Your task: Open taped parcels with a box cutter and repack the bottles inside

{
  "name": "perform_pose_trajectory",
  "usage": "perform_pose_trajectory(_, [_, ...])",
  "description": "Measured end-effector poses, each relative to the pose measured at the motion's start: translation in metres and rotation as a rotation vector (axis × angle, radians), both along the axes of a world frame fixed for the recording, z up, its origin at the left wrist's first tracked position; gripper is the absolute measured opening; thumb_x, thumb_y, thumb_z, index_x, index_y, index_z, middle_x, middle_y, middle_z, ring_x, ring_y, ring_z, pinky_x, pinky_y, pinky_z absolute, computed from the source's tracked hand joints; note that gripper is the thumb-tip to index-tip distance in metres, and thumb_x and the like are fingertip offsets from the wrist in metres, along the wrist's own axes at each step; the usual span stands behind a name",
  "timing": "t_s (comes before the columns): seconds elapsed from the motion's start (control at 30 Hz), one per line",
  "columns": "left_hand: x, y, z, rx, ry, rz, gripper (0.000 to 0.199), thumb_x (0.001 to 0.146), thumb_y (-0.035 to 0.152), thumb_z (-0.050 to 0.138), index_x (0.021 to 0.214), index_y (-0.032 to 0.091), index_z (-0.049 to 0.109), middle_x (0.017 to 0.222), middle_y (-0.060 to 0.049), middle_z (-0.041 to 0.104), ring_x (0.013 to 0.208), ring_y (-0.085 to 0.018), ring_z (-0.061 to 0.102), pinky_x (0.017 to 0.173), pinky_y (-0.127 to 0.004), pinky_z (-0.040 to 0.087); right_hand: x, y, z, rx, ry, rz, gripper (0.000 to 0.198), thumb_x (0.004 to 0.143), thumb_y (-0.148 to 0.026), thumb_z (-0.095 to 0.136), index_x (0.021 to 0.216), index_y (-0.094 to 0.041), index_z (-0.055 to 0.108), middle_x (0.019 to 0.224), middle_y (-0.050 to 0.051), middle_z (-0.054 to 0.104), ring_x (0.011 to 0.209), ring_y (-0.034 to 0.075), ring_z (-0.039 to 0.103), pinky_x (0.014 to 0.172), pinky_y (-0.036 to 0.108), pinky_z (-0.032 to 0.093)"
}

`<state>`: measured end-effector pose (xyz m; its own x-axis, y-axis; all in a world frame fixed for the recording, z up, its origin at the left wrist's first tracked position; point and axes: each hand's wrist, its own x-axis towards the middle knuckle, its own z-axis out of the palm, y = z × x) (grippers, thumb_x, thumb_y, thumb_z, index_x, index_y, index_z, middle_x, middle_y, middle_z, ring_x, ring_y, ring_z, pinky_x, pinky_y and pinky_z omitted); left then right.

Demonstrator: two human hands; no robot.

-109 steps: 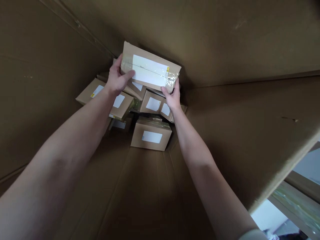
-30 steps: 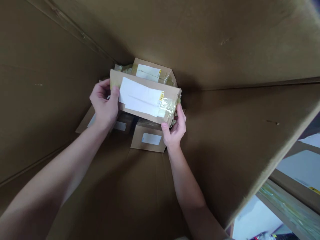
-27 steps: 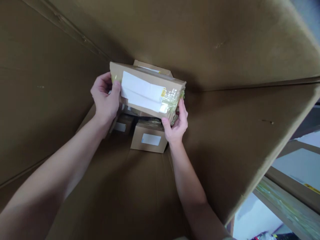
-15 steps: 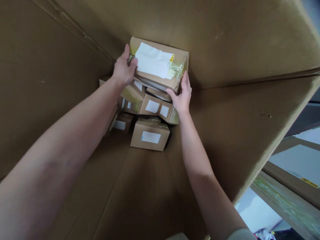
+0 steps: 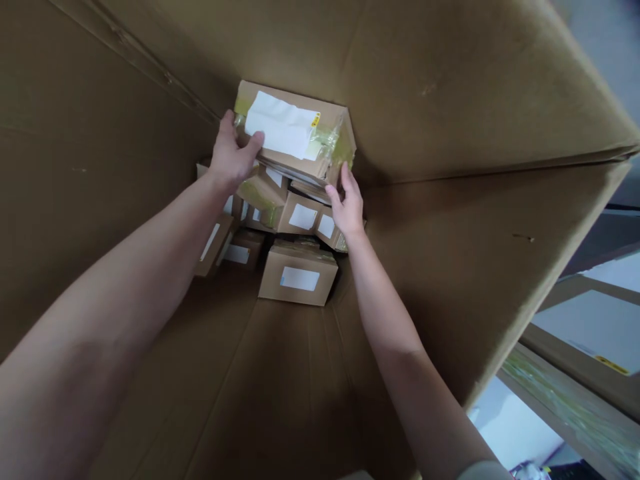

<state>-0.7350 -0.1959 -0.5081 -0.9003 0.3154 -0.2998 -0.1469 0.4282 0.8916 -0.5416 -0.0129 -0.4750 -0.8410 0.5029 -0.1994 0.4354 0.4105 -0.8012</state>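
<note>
left hand (image 5: 235,152): pinching one end of box (image 5: 294,130)
right hand (image 5: 349,201): pinching opposite end
pile (image 5: 289,219): below, between hands

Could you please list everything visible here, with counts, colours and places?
Rectangular taped cardboard box with white label: one, brown, upper centre, held.
Other rectangular cardboard boxes: at least five, brown, below it, partly hidden.
Large cardboard container: one, brown, surrounding these boxes.
Labelled, taped cardboard packaging: at least one piece, brown, outside, right.
Flat surface: one, white, outside, lower right.
Blurred small items: count unclear, mostly dark, bottom right.
Fabric sleeve: one, greyish, bottom edge.
Forearms: two, bare, reaching in from below.
Left hand: one, bare, gripping the held box's left end.
Right hand: one, bare, at its right end.
</note>
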Motion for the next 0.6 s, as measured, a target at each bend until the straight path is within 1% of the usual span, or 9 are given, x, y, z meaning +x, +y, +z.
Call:
perform_pose_trajectory(0.1, [0.001, -0.003, -0.001, 0.022, 0.027, 0.056, 0.097, 0.063, 0.065, 0.074, 0.133, 0.011, 0.034, 0.13, -0.006, 0.056, 0.109, -0.012, 0.053, 0.107, -0.042, 0.041, -0.004, -0.008, 0.006, -0.051, 0.041, -0.052, 0.074, 0.085, -0.066, 0.045, 0.148, -0.032, 0.028, 0.154, 0.004, 0.029, 0.145, 0.024, 0.02, 0.116, 0.051, 0.02])
perform_pose_trajectory(0.17, [0.007, -0.003, 0.009, 0.015, 0.085, 0.056, 0.089, 0.061, 0.063, 0.077, 0.126, 0.011, 0.045, 0.121, -0.005, 0.06, 0.103, -0.014, 0.056, 0.101, -0.042, 0.046, 0.001, -0.008, 0.011, -0.072, 0.071, -0.113, 0.077, 0.084, -0.067, 0.046, 0.148, -0.031, 0.026, 0.155, 0.005, 0.025, 0.145, 0.025, 0.021, 0.114, 0.051, 0.024])
perform_pose_trajectory(0.23, [0.019, -0.001, 0.028, 0.015, 0.175, 0.046, 0.08, 0.063, 0.061, 0.076, 0.122, 0.012, 0.051, 0.116, -0.006, 0.06, 0.103, -0.017, 0.056, 0.098, -0.042, 0.047, 0.01, -0.005, 0.013, -0.096, 0.109, -0.193, 0.077, 0.085, -0.066, 0.044, 0.149, -0.029, 0.023, 0.155, 0.007, 0.024, 0.143, 0.024, 0.025, 0.113, 0.048, 0.028])
perform_pose_trajectory(0.33, [0.049, 0.015, 0.067, 0.016, 0.305, -0.012, 0.074, 0.067, 0.056, 0.075, 0.128, 0.02, 0.052, 0.122, -0.007, 0.053, 0.115, -0.024, 0.052, 0.104, -0.043, 0.042, 0.028, 0.006, 0.004, -0.195, 0.15, -0.367, 0.074, 0.088, -0.063, 0.039, 0.149, -0.027, 0.021, 0.153, 0.009, 0.028, 0.137, 0.022, 0.036, 0.107, 0.046, 0.037])
perform_pose_trajectory(0.4, [0.074, 0.033, 0.086, 0.01, 0.292, -0.192, 0.075, 0.066, 0.055, 0.076, 0.131, 0.029, 0.049, 0.129, -0.005, 0.049, 0.127, -0.032, 0.043, 0.106, -0.049, 0.038, 0.044, 0.016, -0.006, -0.315, 0.144, -0.513, 0.071, 0.089, -0.062, 0.037, 0.149, -0.027, 0.02, 0.152, 0.01, 0.03, 0.132, 0.022, 0.042, 0.1, 0.047, 0.043])
perform_pose_trajectory(0.47, [0.1, 0.056, 0.09, -0.046, 0.299, -0.443, 0.079, 0.066, 0.055, 0.075, 0.136, 0.031, 0.046, 0.139, -0.007, 0.042, 0.136, -0.041, 0.028, 0.108, -0.059, 0.029, 0.058, 0.026, -0.017, -0.462, 0.112, -0.643, 0.07, 0.088, -0.063, 0.033, 0.147, -0.025, 0.025, 0.149, 0.011, 0.035, 0.127, 0.022, 0.047, 0.094, 0.047, 0.047])
perform_pose_trajectory(0.53, [0.125, 0.078, 0.078, -0.14, 0.32, -0.652, 0.082, 0.07, 0.051, 0.073, 0.142, 0.031, 0.039, 0.152, -0.008, 0.026, 0.141, -0.046, 0.011, 0.109, -0.067, 0.018, 0.069, 0.035, -0.026, -0.622, 0.045, -0.692, 0.071, 0.087, -0.068, 0.028, 0.14, -0.022, 0.037, 0.142, 0.012, 0.045, 0.121, 0.023, 0.053, 0.091, 0.048, 0.048])
perform_pose_trajectory(0.57, [0.136, 0.088, 0.067, -0.174, 0.313, -0.753, 0.082, 0.072, 0.048, 0.072, 0.144, 0.032, 0.035, 0.156, -0.008, 0.018, 0.142, -0.047, 0.005, 0.109, -0.069, 0.016, 0.073, 0.038, -0.029, -0.691, 0.004, -0.683, 0.073, 0.086, -0.071, 0.026, 0.135, -0.021, 0.044, 0.137, 0.013, 0.051, 0.117, 0.023, 0.055, 0.09, 0.047, 0.049])
perform_pose_trajectory(0.6, [0.146, 0.097, 0.056, -0.184, 0.291, -0.852, 0.082, 0.074, 0.045, 0.07, 0.145, 0.032, 0.032, 0.159, -0.008, 0.011, 0.142, -0.048, 0.002, 0.108, -0.069, 0.016, 0.074, 0.041, -0.033, -0.739, -0.031, -0.658, 0.075, 0.085, -0.073, 0.024, 0.131, -0.02, 0.049, 0.132, 0.013, 0.056, 0.115, 0.024, 0.057, 0.089, 0.047, 0.049])
